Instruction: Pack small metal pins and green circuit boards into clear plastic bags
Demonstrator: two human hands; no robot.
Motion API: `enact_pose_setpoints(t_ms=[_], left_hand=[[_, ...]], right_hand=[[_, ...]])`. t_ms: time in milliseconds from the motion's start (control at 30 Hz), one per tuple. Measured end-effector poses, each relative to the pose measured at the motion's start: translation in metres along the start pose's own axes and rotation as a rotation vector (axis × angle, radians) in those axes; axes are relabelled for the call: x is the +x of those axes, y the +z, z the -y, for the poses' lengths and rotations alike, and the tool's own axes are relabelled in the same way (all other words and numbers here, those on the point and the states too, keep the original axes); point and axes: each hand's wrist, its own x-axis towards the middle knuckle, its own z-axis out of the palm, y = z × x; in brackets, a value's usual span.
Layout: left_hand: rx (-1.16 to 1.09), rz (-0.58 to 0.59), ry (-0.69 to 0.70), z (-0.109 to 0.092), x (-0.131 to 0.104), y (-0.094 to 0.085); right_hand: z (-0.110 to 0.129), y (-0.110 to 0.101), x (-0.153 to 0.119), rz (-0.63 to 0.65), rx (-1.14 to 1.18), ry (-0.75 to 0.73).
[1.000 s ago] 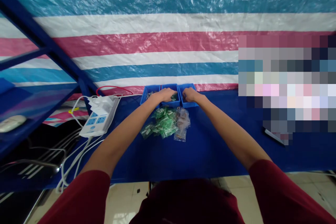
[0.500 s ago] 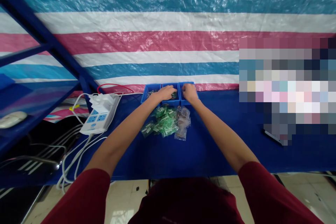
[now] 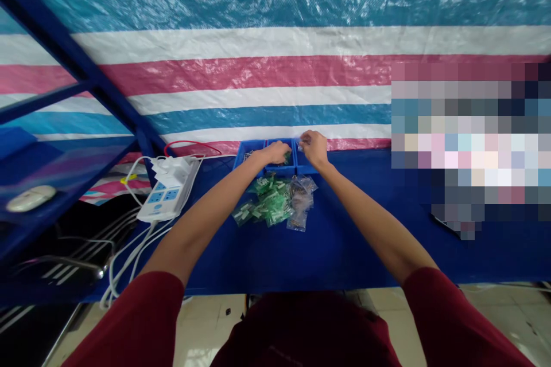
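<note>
Three blue bins stand side by side at the back of the table. My left hand reaches into the middle bin, its fingers closed on a small green plastic bag. Raised over the right bin, my right hand pinches a small clear plastic bag. Small metal-looking parts lie in the left bin, partly behind my left wrist. In front of the bins are a pile of green bags and a smaller pile of clear bags holding brownish pieces.
A white power strip with plugs and cables lies at the left of the blue table. A blue metal frame rises there, with a white computer mouse on its shelf. Striped sheeting hangs behind. The right side is blurred out.
My right hand has risen out of the right bin, and a clear bag now shows at its fingertips. My left hand stays in the middle bin. The view has shifted slightly.
</note>
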Motion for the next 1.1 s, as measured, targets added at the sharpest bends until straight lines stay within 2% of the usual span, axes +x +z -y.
enact_pose_setpoints(t_ms=[100,167,233,267,367,500,667,800,967,1100], left_hand=[[-0.139,-0.247,0.019,0.006,-0.012,-0.015],[-0.273,-0.477,-0.05,0.007,-0.03,-0.028],[-0.392,-0.644,-0.091,0.003,-0.055,-0.035],[-0.432,-0.668,-0.095,-0.001,-0.069,-0.036],[-0.484,-0.583,-0.088,-0.015,-0.112,-0.022],[-0.435,-0.526,-0.147,-0.023,-0.146,0.016],[-0.354,-0.398,-0.041,-0.027,-0.162,0.051],[-0.247,-0.295,0.03,-0.029,-0.177,0.061],[-0.231,-0.199,0.094,-0.019,-0.19,0.07],[-0.143,-0.166,0.093,-0.014,-0.186,0.086]], right_hand=[[0.009,-0.014,-0.004,-0.029,0.103,-0.007],[0.013,-0.023,-0.014,-0.009,0.165,0.002],[0.016,-0.028,-0.029,0.078,0.212,0.021],[0.018,-0.03,-0.037,0.123,0.228,0.028],[0.022,-0.031,-0.063,0.256,0.212,-0.034],[0.027,-0.031,-0.085,0.43,0.168,-0.194],[0.02,-0.041,-0.105,0.442,-0.005,-0.326],[0.008,-0.047,-0.13,0.561,-0.155,-0.291],[0.003,-0.044,-0.147,0.732,-0.22,-0.301],[0.007,-0.037,-0.148,0.735,-0.283,-0.311]])
